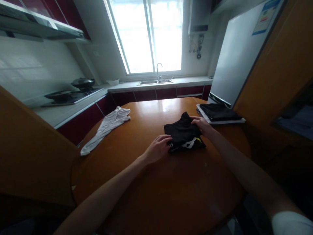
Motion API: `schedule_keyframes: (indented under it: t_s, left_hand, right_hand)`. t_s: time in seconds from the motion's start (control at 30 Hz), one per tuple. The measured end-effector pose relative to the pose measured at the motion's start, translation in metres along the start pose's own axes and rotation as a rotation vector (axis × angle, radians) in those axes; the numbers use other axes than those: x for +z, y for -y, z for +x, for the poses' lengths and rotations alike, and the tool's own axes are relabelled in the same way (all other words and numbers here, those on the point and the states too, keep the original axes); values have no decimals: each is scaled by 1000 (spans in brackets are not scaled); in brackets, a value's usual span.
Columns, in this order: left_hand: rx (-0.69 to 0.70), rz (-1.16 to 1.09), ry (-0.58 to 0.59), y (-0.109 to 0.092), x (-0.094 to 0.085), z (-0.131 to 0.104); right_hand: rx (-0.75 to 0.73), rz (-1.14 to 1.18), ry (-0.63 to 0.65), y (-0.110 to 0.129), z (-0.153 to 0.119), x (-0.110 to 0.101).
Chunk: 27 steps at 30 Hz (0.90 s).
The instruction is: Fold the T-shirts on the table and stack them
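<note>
Your left hand (158, 149) reaches forward, palm down, fingers loosely bent at the left edge of the black garment (179, 132); your right hand (202, 126) angles inward, fingers curled at its right edge. You can't tell whether either grips. Folded on the table (137, 130), the garment points its narrow peak away, long axis unclear; fingertips partly hide its lettering.

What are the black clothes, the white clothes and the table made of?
The black garment looks like soft, matte fabric because it folds and creases; which fibre, I can't tell.
The white garment seems to be cloth too, limp and wrinkled.
The table is probably wood or wood-look, orange-brown and glossy: light reflects off it.
</note>
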<state>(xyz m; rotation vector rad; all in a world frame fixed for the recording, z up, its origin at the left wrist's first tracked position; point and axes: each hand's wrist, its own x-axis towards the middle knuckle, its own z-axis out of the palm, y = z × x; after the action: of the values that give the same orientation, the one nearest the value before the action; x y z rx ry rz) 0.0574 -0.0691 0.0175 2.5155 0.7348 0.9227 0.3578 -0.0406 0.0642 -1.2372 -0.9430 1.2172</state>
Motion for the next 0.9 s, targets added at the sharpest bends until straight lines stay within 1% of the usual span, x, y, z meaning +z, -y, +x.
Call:
schedule_keyframes:
  t_s: [0.1,0.17,0.23,0.33,0.47,0.53,0.73,0.9]
  left_hand:
    - [54,90,143,-2,8,-1]
    - [58,144,186,0,11,0]
    - [62,187,196,3,13,0]
    - [87,248,193,2,14,-2]
    - [98,337,144,-2,14,-3]
    - [117,359,139,-3,15,-2]
    - [260,301,176,0,17,0]
    - [284,285,242,0,15,2]
  right_hand:
    - [32,-36,-26,-15,-1,-16]
    - [31,-90,-29,-27,1,-25]
    - [0,-168,-47,-37,5,-30]
    - [-54,-257,-120,-46,12,-33]
    - [-113,-277,-176,-53,21,-31]
    - [-151,-287,-187,-55,24,-30]
    - [-261,-336,-189,-58,32,-28]
    - [-274,-440,-218,-68,41,-35]
